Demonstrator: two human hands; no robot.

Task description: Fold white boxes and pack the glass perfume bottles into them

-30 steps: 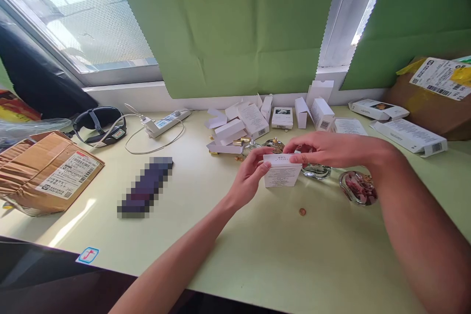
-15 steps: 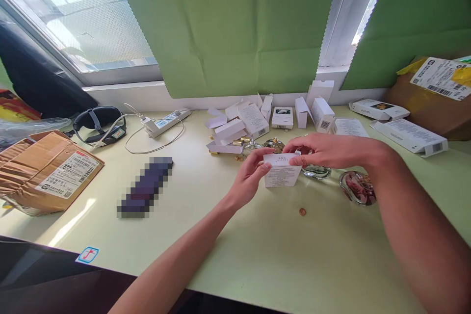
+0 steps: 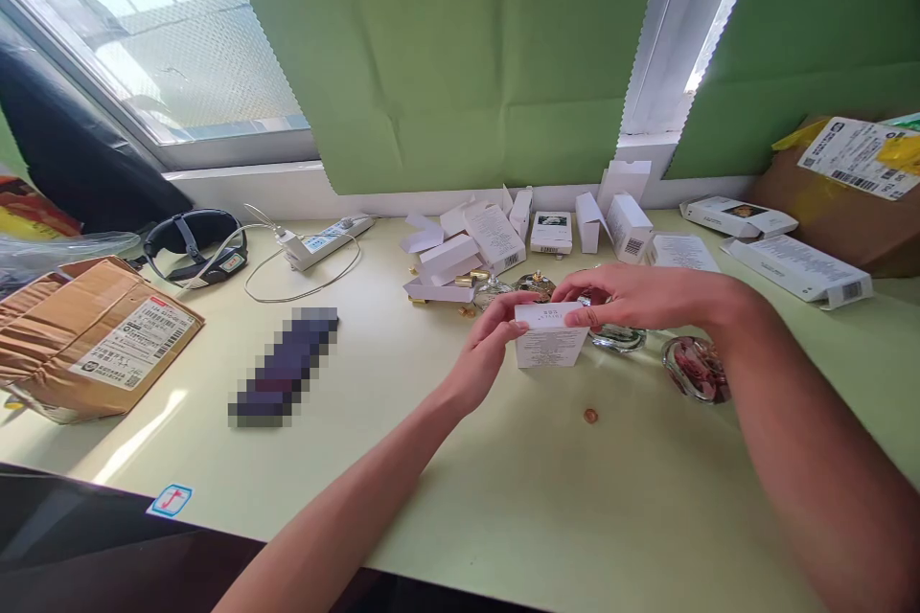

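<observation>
A small white printed box [image 3: 550, 337] stands on the pale green table [image 3: 503, 488] in the middle of the view. My left hand [image 3: 483, 356] grips its left side with thumb and fingers closed on it. My right hand [image 3: 632, 295] reaches over from the right and pinches the box's top edge. Just behind the box lie glass bottles with gold caps [image 3: 536, 284] and a clear glass bottle [image 3: 619, 336]. A rounded glass bottle with pink content [image 3: 696, 368] lies to the right, under my right forearm.
Several white cartons [image 3: 495, 235] are scattered by the window sill. Flat white boxes [image 3: 797, 266] and a brown parcel [image 3: 840, 201] sit at right. At left lie a cardboard parcel [image 3: 86, 335], power strip [image 3: 327, 238], a headband [image 3: 194, 244] and a blurred dark object [image 3: 284, 366]. A small brown bit [image 3: 590, 416] lies nearby.
Both hands keep hold of the white box with barely any movement; the view has shifted slightly.
</observation>
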